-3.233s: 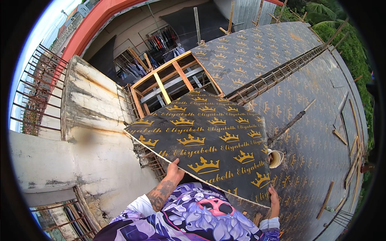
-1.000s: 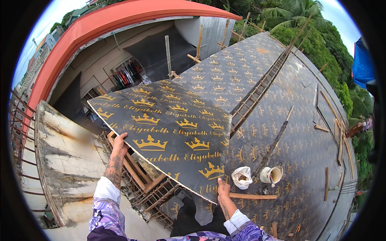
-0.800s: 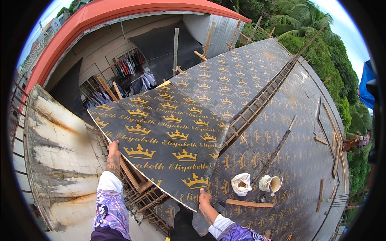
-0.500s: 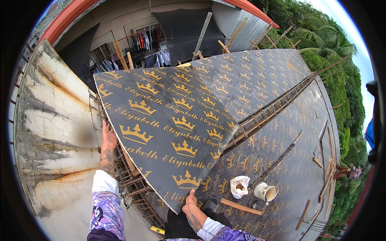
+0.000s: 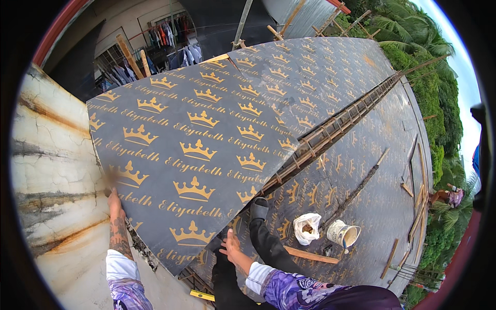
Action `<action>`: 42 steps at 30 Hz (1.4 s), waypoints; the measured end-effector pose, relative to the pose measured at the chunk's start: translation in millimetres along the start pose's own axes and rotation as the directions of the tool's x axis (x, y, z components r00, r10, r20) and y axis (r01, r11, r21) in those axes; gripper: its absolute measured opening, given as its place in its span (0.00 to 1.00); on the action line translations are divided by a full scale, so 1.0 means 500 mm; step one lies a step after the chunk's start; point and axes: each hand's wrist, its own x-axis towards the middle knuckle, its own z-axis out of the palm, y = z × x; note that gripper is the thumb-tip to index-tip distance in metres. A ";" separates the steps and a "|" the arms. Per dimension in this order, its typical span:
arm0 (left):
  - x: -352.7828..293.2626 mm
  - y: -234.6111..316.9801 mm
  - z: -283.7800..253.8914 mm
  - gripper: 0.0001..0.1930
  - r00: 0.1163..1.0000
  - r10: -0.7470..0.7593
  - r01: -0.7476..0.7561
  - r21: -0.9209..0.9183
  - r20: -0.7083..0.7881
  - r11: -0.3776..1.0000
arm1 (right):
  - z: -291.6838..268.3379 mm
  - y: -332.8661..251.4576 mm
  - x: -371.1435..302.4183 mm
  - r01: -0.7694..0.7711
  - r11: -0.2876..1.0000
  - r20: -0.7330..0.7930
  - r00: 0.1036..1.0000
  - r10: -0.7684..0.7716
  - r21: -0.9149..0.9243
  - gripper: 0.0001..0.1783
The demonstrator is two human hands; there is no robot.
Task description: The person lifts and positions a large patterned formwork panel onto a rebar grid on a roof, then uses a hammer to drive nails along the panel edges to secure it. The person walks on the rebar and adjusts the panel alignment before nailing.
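Note:
A large dark plywood panel [image 5: 170, 124], printed with gold crowns and lettering, lies at a slant over the rebar, its left edge against the stained wall. My left hand [image 5: 115, 206] is closed at that left edge, its fingertips partly hidden by a dark smudge in the picture. Beside the panel's lower right edge, my right hand [image 5: 233, 247] is open with fingers spread and nothing in it. My right foot, in a dark shoe [image 5: 260, 208], stands by the rebar beam cage [image 5: 320, 142] that runs off to the far right.
A white plastic bag [image 5: 307, 229] and a white bucket [image 5: 343, 233] stand on the printed deck [image 5: 305, 206]. Wood strips [image 5: 312, 254] lie nearby, and a yellow level [image 5: 202, 295] is near my feet. The cracked concrete wall [image 5: 57, 170] rises at left. A person [image 5: 452, 195] is at the far right.
The panel has shifted left in the view, up to the wall. My right hand has come off its lower edge and opened. My right foot has stepped forward to the beam cage.

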 end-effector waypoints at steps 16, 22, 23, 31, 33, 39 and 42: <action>0.186 -0.295 -0.006 0.24 0.855 0.415 -0.346 0.253 -0.312 0.903 | -0.028 -0.378 0.746 0.188 0.854 -0.387 0.922 0.017 0.484 0.54; 0.247 -0.368 -0.017 0.22 0.804 0.514 -0.474 0.201 -0.299 0.857 | -0.030 -0.344 0.823 0.394 0.767 -0.471 0.871 -0.137 0.506 0.50; 0.257 -0.370 -0.045 0.22 0.794 0.521 -0.477 0.211 -0.313 0.853 | 0.006 -0.351 0.764 0.303 0.760 -0.499 0.866 0.032 0.574 0.47; 0.438 -0.480 -0.031 0.20 0.916 0.373 -0.315 0.311 -0.145 0.896 | 0.008 -0.349 0.821 0.172 0.921 -0.531 0.847 0.043 0.349 0.48; 0.508 -0.353 -0.166 0.20 0.855 0.474 -0.402 0.309 -0.210 0.862 | 0.112 -0.335 0.783 0.244 0.901 -0.425 0.902 -0.074 0.359 0.47; 0.587 -0.514 -0.045 0.23 0.924 0.362 -0.305 0.335 -0.120 0.891 | 0.062 -0.309 0.874 0.355 0.822 -0.498 0.861 -0.102 0.445 0.46; 0.591 -0.543 -0.059 0.23 0.924 0.358 -0.302 0.316 -0.137 0.899 | 0.060 -0.334 0.883 0.246 0.836 -0.508 0.860 0.046 0.491 0.47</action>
